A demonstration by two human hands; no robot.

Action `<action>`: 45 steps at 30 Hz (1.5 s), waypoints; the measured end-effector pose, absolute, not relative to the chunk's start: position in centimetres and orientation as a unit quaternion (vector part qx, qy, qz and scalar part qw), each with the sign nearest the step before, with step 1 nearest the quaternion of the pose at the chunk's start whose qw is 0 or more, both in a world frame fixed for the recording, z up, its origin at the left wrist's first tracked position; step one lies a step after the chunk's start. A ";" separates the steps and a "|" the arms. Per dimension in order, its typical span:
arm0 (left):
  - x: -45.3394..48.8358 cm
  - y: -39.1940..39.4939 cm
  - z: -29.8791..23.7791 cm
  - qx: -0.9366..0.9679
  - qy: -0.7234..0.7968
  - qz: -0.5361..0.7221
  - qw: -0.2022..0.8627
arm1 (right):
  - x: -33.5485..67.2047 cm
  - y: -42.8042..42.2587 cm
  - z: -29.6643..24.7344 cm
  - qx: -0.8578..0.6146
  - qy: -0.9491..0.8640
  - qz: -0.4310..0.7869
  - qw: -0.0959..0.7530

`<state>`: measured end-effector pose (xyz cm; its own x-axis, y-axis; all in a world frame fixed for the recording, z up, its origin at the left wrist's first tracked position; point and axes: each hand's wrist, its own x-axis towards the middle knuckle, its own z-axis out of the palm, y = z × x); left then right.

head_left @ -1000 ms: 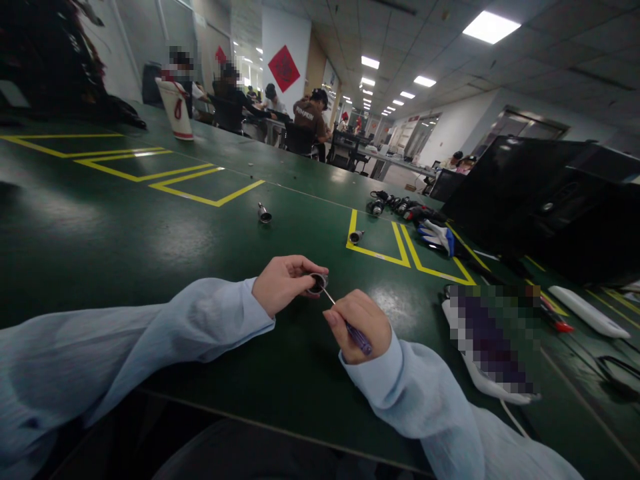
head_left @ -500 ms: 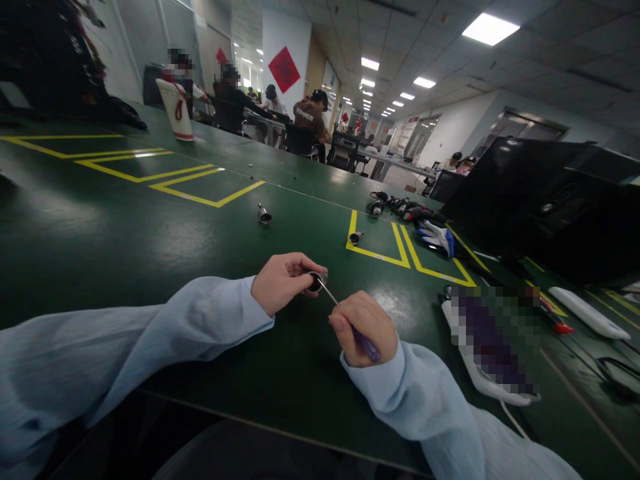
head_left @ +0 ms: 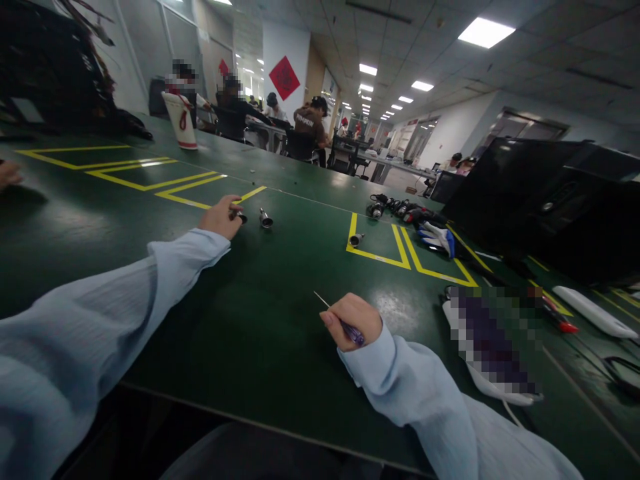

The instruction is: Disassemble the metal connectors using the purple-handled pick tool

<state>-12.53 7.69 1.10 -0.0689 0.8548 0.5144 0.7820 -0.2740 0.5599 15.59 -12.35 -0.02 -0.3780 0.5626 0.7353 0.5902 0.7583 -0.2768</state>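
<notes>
My left hand (head_left: 223, 217) is stretched far out over the green table (head_left: 280, 320), fingers closed on a small dark round metal part (head_left: 241, 217). Just right of it lies a small metal cylinder (head_left: 265, 219). My right hand (head_left: 353, 321) rests near the table's front, closed round a small purple-handled screwdriver (head_left: 345, 325) whose thin shaft points up and left. Another small metal cylinder (head_left: 355, 238) lies inside a yellow-taped corner further right.
A pile of dark parts (head_left: 395, 207) and a white-blue glove (head_left: 437, 237) lie at the right, by large black cases (head_left: 545, 200). A white cup (head_left: 183, 120) stands far left. Several people sit at tables behind. Another person's fingertips (head_left: 7, 175) show at the left edge.
My left hand has pulled away from the screwdriver tip and reached forward and left with the round part, up to the metal cylinder. My right hand stayed in place with the screwdriver.
</notes>
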 end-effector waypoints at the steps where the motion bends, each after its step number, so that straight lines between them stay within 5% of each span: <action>1: -12.5 8.0 0.9 0.688 0.599 0.408 0.045 | 15.6 -12.4 0.0 -0.342 -0.832 -0.016 0.437; 14: -8.1 4.6 2.0 0.795 0.471 0.382 0.000 | 16.6 -11.4 -0.1 -0.373 -0.841 -0.038 0.389; 24: -0.7 -6.4 -1.3 0.946 0.190 0.187 0.186 | 18.9 -7.9 -2.8 -0.549 -0.809 -0.001 0.208; 29: -3.1 -1.1 0.4 0.922 0.250 0.291 0.052 | 18.6 -8.1 -2.8 -0.560 -0.805 0.007 0.197; 34: -8.6 6.5 0.8 0.789 0.470 0.384 -0.092 | 18.9 -8.1 -2.8 -0.562 -0.804 0.013 0.192; 45: -13.8 11.8 -0.5 0.816 0.522 0.246 -0.044 | 19.0 -8.2 -2.4 -0.565 -0.803 0.018 0.189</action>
<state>-13.85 11.78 -0.49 0.3340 0.8298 0.4471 0.8732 -0.4510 0.1849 19.05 -8.22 -2.43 -0.2896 0.9146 0.2822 0.9008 0.3601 -0.2428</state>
